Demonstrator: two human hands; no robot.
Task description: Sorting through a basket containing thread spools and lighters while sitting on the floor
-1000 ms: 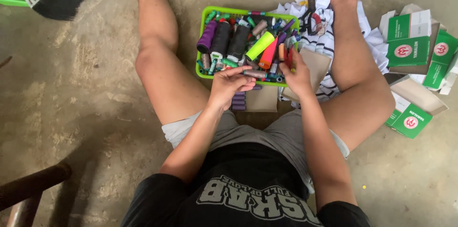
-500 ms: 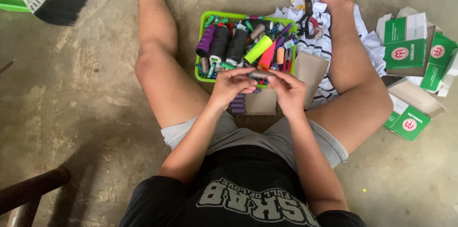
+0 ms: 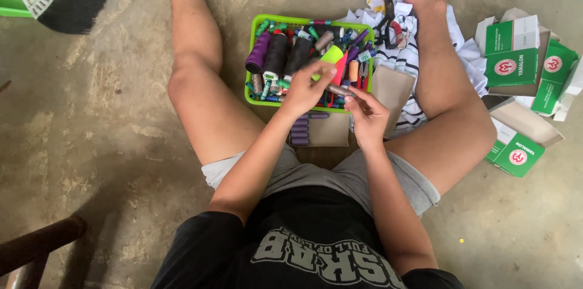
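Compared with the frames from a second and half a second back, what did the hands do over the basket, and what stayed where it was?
The left hand and right hand, a second ago apart at the green basket's near edge, came together and now both pinch a small dark spool just above that edge. The basket of thread, the brown cardboard box with purple spools, the cloth and the green boxes stayed put.

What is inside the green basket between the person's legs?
The green basket holds many thread spools: a purple one, two dark ones, a yellow-green one and small mixed colours. The left hand covers its near edge, hiding what lies there.
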